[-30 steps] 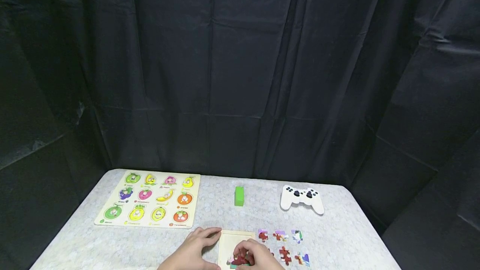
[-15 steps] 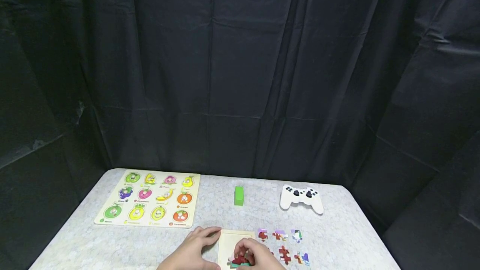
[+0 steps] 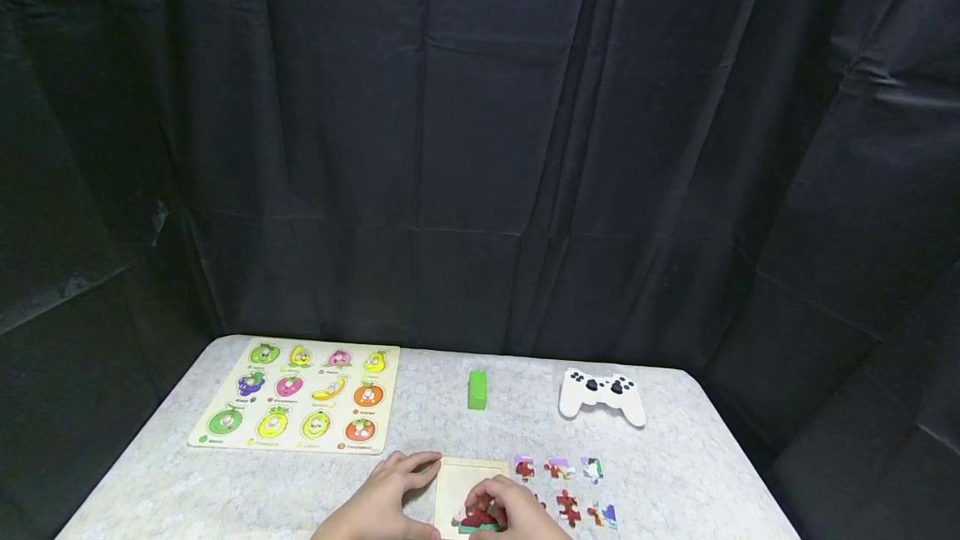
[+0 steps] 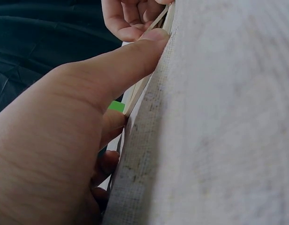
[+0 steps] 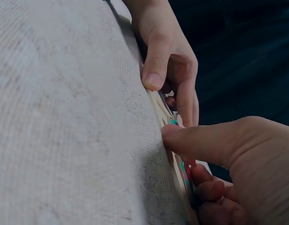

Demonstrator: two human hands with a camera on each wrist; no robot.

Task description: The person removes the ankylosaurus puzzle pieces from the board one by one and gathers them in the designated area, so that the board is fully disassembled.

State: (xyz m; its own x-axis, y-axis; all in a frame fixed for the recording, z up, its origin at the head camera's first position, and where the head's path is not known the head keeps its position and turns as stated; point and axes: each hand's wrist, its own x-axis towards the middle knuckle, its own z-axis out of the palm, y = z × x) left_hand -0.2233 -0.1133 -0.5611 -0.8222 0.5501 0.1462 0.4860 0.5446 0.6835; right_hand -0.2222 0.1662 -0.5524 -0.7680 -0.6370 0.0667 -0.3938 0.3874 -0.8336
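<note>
In the head view, a shallow pale wooden puzzle tray [image 3: 455,482] lies near the front of the table. My left hand [image 3: 384,500] holds it by the left side, index finger at the far corner and thumb near the close edge. Curled over the tray's lower right part, my right hand [image 3: 519,515] pinches a red puzzle piece [image 3: 476,517]; the fingers partly cover it. Teal shows along that piece's near side. The right wrist view shows the right thumb [image 5: 201,140] at the tray's edge, with teal and red pieces beyond it.
Several loose puzzle pieces, among them a red one [image 3: 567,507], lie right of the tray. Farther back are a green block [image 3: 477,390] and a white game controller [image 3: 602,397]. A fruit puzzle board [image 3: 296,394] lies at the left. Black curtains [image 3: 480,148] surround the table.
The right hand's fingers have shifted slightly over the red puzzle piece, and more teal shows beneath. The left hand stays on the tray.
</note>
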